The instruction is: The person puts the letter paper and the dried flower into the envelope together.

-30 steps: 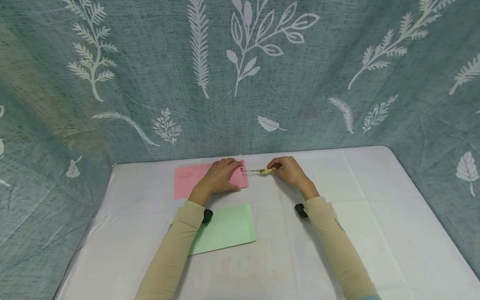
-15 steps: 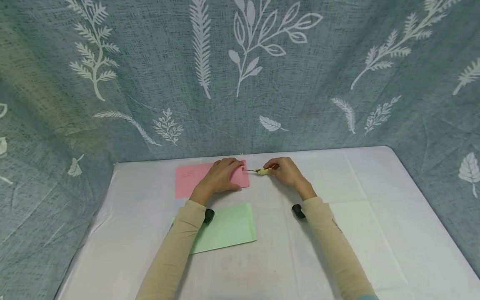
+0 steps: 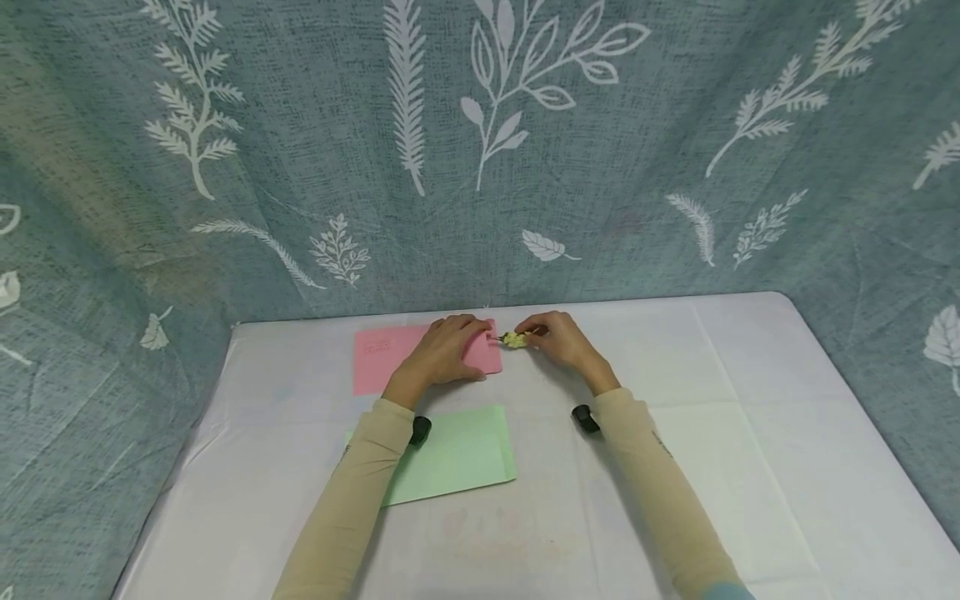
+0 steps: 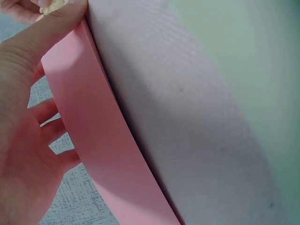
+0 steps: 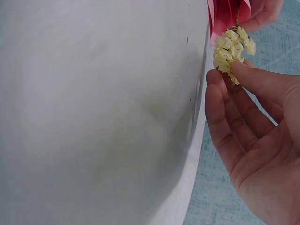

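Observation:
A pink paper envelope (image 3: 378,358) lies at the back of the table in the head view, with small printing near its left end. My left hand (image 3: 442,350) holds it near its right end, thumb at the near edge and fingers at the far one. Between thumb and fingers, my right hand (image 3: 562,340) pinches a sprig of small pale yellow dried flowers (image 5: 229,49). The sprig's thin stem points left and runs into the open right end of the envelope, seen in the right wrist view. How deep the stem reaches is hidden.
Nearer the front lies a light green envelope (image 3: 457,454), partly under the left forearm. White cloth covers the table (image 3: 675,467). A grey-green curtain with white leaf prints (image 3: 420,242) hangs right behind the table's back edge.
My right hand has moved left with the flower sprig, so less stem shows outside the envelope and the blossoms are closer to its end. The left hand keeps its hold.

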Action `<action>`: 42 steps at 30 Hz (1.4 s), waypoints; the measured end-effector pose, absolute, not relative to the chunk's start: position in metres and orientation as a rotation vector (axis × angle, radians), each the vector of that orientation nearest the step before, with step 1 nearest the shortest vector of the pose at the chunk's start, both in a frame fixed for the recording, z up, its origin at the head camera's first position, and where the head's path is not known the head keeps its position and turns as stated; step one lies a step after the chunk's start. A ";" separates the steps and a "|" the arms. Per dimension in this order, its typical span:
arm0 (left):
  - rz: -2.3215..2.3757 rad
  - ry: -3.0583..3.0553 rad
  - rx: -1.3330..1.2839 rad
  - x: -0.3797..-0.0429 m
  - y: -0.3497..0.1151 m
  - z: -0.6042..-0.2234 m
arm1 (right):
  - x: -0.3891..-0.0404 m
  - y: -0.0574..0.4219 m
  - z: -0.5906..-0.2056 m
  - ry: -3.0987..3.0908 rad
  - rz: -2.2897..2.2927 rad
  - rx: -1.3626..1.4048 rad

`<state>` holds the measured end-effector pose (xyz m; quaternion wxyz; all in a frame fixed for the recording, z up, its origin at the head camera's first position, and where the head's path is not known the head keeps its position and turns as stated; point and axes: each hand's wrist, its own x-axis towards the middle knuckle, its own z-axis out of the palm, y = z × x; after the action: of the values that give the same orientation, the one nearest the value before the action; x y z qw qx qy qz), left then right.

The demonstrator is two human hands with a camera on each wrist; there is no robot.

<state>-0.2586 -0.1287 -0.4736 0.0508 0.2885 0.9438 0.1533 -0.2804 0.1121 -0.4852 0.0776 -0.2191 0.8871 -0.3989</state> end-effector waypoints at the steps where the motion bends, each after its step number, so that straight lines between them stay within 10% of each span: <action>1: 0.471 2.873 0.882 -0.258 -0.129 -0.474 | -0.281 0.111 -0.486 2.656 -1.197 -0.652; 24: 0.465 2.877 0.899 -0.256 -0.127 -0.474 | -0.280 0.079 -0.487 2.646 -1.195 -0.589; 42: 0.440 2.877 0.883 -0.259 -0.128 -0.475 | -0.275 0.065 -0.485 2.103 -1.892 0.010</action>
<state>-0.2587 -0.1283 -0.4747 0.0499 0.2899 0.9448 0.1445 -0.2752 0.0645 -0.4850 0.1560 0.0034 0.7344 -0.6606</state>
